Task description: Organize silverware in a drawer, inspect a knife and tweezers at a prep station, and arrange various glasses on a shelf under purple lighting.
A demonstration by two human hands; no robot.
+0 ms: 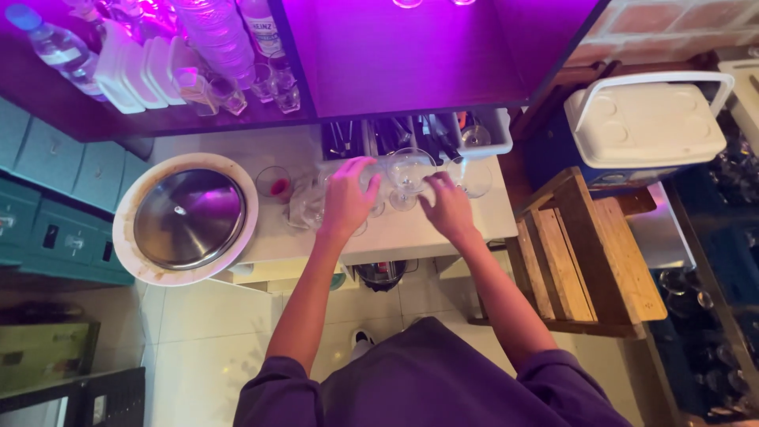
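At frame centre I see my left hand [348,198] wrapped around a clear glass [320,207] on the white counter [411,233] — my right hand [447,207] (fingers loose, grasping nothing) rests just beside a stemmed glass [407,174].

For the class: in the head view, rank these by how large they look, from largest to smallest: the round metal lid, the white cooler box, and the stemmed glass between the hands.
1. White cooler box
2. Round metal lid, nearly alike, so this ranking is unsure
3. Stemmed glass, clearly smallest
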